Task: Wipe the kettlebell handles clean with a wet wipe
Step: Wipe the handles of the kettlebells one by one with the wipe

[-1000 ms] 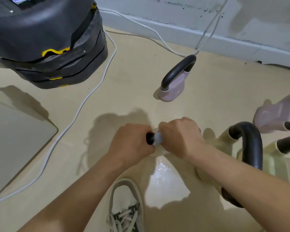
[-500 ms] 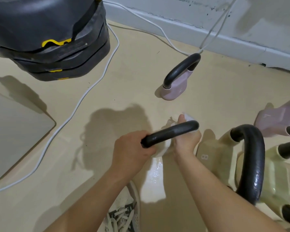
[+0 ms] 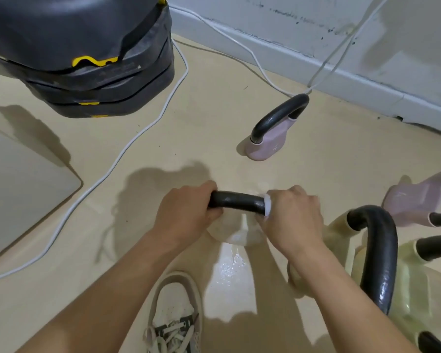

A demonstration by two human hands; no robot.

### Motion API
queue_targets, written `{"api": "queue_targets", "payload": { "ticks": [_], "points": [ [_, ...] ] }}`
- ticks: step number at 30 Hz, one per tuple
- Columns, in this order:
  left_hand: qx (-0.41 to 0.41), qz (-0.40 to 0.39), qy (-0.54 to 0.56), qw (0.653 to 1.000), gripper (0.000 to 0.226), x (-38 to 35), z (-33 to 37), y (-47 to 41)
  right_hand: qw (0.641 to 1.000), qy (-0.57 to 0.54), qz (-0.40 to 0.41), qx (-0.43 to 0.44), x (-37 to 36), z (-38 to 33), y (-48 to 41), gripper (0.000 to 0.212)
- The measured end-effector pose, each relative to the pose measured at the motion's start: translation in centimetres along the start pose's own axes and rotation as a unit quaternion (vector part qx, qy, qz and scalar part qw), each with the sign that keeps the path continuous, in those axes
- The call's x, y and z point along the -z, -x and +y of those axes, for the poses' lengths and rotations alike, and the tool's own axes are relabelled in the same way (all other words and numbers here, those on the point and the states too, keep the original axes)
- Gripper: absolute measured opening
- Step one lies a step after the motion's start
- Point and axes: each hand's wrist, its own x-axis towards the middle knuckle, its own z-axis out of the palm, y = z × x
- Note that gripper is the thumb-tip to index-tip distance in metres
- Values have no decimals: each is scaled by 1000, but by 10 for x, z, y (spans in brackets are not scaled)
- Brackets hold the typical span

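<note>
Beige smooth floor [image 3: 214, 118], meeting a scuffed grey-white wall [image 3: 316, 26] with a pale baseboard at top right. Head view, looking down.

Task item: cream-coloured kettlebell [image 3: 227, 231] with a black curved metal handle [image 3: 236, 202], centre frame, just ahead of a white lace-up sneaker [image 3: 175, 309]. The body is mostly hidden under the hands. Cannot tell whether its base touches the floor.

Left hand [image 3: 186, 212]: fingers wrapped fully round the left end of the handle, firm grip.

Right hand [image 3: 294, 217]: fingers curled round the right end of the handle, with a white wet wipe [image 3: 267, 205] bunched between hand and handle. Only an edge of the wipe shows, at the thumb side. A bare stretch of handle is visible between the two hands.

Glossy wet-looking patch [image 3: 229, 271] on the floor, just on the near side of the kettlebell.

Surroundings:
- Small pink kettlebell [image 3: 267, 146] with a black handle, upright, well apart, nearer the wall.
- Pale yellow kettlebell [image 3: 413, 289] with a thick black handle, just beside the right forearm.
- Second pink kettlebell [image 3: 413, 200], lying tipped at the right edge.
- Thin white cable [image 3: 127, 154] running across the floor from the left edge toward the wall.
- Stack of black weight blocks with yellow markings [image 3: 82, 59], top left.
- Flat grey panel [image 3: 18, 192], left edge.
</note>
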Motion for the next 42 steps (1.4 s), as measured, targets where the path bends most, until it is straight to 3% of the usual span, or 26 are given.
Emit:
{"api": "queue_targets", "payload": {
  "ticks": [1,3,4,7,9,11,13,16,20,22,25,28,32,35,37,40,42],
  "points": [
    [-17,-2,-9,1000,15,5,-2,-5,999,11,-34,0,2,-10,4,16],
    [-63,-18,-20,998,16,12,-5,-15,978,-132,-158,-41,4,-28,8,19],
    [-86,-33,-20,996,19,13,-7,-20,938,-254,-222,-74,3,-36,8,20],
    [-115,-78,33,990,35,15,-4,-27,761,-534,-333,-160,-2,-48,5,17],
    [-56,-70,164,982,44,17,-1,-24,664,-629,-347,-205,-7,-47,-1,12],
    [58,-3,301,952,41,22,0,-12,622,-657,-347,-247,-12,-47,-6,19],
    [123,45,327,936,22,24,5,9,645,-652,-310,-251,-15,-49,-11,31],
    [159,11,399,903,7,17,20,38,691,-648,-228,-225,-16,-55,-7,51],
    [270,-78,608,743,24,7,20,43,699,-648,-258,-155,-6,-42,5,81],
    [283,-127,650,694,29,3,16,42,714,-639,-265,-112,1,-34,14,73],
    [307,-141,705,623,27,-3,17,36,748,-609,-233,-122,1,-27,22,50],
    [314,-103,698,636,24,-7,17,27,780,-580,-202,-119,-2,-28,23,38],
    [298,-26,702,646,15,-9,15,17,788,-569,-196,-127,-3,-29,24,34],
    [302,55,738,601,16,-5,7,19,789,-573,-167,-149,2,-31,23,20],
    [286,117,751,583,22,2,-3,24,807,-550,-110,-182,5,-33,23,30],
    [213,149,728,634,27,18,-6,32,807,-554,-44,-201,5,-38,24,24],
    [151,129,690,696,30,28,11,35,766,-607,-55,-207,3,-35,24,14]
  ]
}}
